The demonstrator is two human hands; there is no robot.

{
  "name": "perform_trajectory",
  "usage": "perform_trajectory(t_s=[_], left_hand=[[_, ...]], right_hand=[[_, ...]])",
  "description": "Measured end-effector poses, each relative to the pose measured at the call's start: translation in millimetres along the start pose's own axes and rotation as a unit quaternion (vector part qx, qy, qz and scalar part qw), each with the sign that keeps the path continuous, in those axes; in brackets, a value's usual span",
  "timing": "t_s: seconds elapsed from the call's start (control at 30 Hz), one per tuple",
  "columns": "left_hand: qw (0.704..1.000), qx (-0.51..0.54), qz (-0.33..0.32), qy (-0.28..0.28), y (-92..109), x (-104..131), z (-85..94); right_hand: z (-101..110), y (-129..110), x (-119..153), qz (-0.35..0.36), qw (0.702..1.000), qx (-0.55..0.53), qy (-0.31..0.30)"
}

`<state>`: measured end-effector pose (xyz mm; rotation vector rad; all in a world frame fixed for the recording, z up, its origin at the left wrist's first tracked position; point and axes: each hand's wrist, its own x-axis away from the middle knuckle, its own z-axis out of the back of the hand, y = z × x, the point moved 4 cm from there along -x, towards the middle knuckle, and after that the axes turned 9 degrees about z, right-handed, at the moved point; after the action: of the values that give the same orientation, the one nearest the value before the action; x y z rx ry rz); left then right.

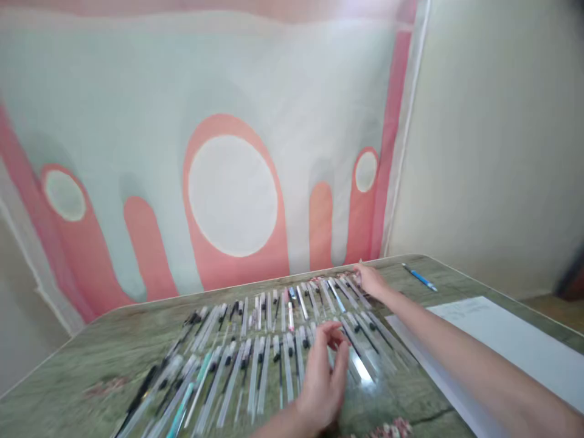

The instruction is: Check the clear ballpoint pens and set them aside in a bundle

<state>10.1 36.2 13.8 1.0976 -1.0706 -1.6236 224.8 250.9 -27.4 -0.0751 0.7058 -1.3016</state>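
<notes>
Two rows of mostly clear-barrelled pens lie side by side, a far row (269, 307) and a near row (249, 377), many with dark ends. My left hand (323, 374) hovers over the right half of the near row, its fingers loosely curled and the thumb apart, with nothing visible in them. At the right end of the far row is my right hand (370, 280), beside the last pens; its fingertips are small and blurred, so their grip cannot be made out. A teal pen (185, 401) lies in the left part of the near row.
White paper sheets (506, 340) lie on the right of the green marble-patterned table (86, 359), partly under my right forearm. A blue pen (420, 277) lies apart at the far right. Behind the table hangs a pink and pale-green patterned cloth (301, 121).
</notes>
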Motion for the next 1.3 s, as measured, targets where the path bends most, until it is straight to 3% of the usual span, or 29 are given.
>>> perform_trajectory(t_s=[0.2,0.3,0.4,0.57,0.73,0.83,1.03,1.17,1.3], left_hand=[[1.0,0.018,0.005,0.005,-3.5,-2.4,1.5],[0.997,0.068,0.017,0.01,-6.5,-6.2,2.6],[0.99,0.136,0.028,0.035,-13.9,-14.3,6.2],[0.976,0.184,0.032,0.113,-23.5,-24.7,15.7],[0.972,0.218,0.037,0.085,-15.2,-21.8,12.9],[0.972,0.215,0.06,0.075,-14.4,-21.1,11.2],[0.959,0.225,0.104,0.137,-23.1,-29.4,25.4],[0.952,0.241,0.113,0.149,-24.8,-32.7,31.2],[0.955,0.228,0.128,0.14,-26.4,-32.3,29.4]], right_hand=[[9.4,6.5,8.5,0.007,1.0,-0.011,0.006],[20.6,-1.8,17.9,0.028,0.999,-0.035,0.014],[31.7,-34.1,36.1,0.074,0.994,-0.08,0.016],[51.6,-118.6,86.1,0.187,0.953,-0.233,0.055],[59.3,-163.6,121.7,0.271,0.933,-0.233,0.039],[54.6,-165.1,130.1,0.313,0.922,-0.223,0.038],[43.9,-146.8,140.4,0.322,0.923,-0.203,0.057],[48.3,-146.7,148.8,0.38,0.902,-0.2,0.04],[55.5,-151.8,152.7,0.385,0.896,-0.215,0.058]])
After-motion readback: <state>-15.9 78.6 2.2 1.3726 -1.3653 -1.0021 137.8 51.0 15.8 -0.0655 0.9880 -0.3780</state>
